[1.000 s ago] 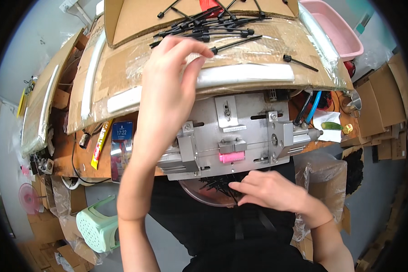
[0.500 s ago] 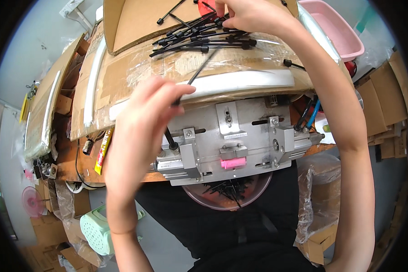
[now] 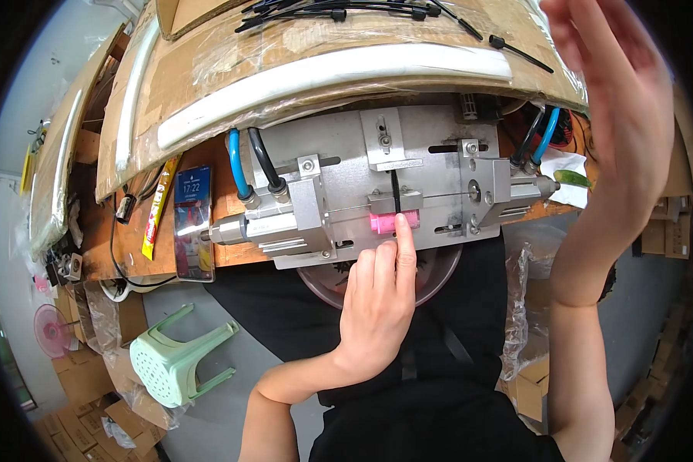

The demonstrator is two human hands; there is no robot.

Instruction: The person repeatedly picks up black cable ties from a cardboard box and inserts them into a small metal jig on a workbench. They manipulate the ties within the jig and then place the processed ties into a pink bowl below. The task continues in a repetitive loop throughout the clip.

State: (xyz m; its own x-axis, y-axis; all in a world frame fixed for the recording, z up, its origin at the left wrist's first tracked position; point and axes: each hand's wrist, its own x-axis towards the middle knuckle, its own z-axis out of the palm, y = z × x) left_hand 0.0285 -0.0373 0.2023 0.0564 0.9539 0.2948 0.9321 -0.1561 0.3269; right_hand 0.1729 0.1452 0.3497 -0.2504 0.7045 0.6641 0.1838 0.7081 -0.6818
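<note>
left hand (image 3: 379, 296): index at pink block (image 3: 382, 223) and black rod (image 3: 396, 187), other fingers together, can't tell grip. right hand (image 3: 627, 100): raised, blurred, fingers apart.

We've got bare grey metal on the plate (image 3: 439, 127) at the near edge of the table (image 3: 127, 231): smooth, dull sheen, dark smudges. Table's worn wood. Pink block (image 3: 382, 224) and black rod (image 3: 396, 183) look like smooth plastic. Hoses (image 3: 239, 163): glossy plastic. Board (image 3: 185, 77): matt cardboard, shiny clear film over it. We read the trousers (image 3: 470, 277) as matt cloth.
</note>
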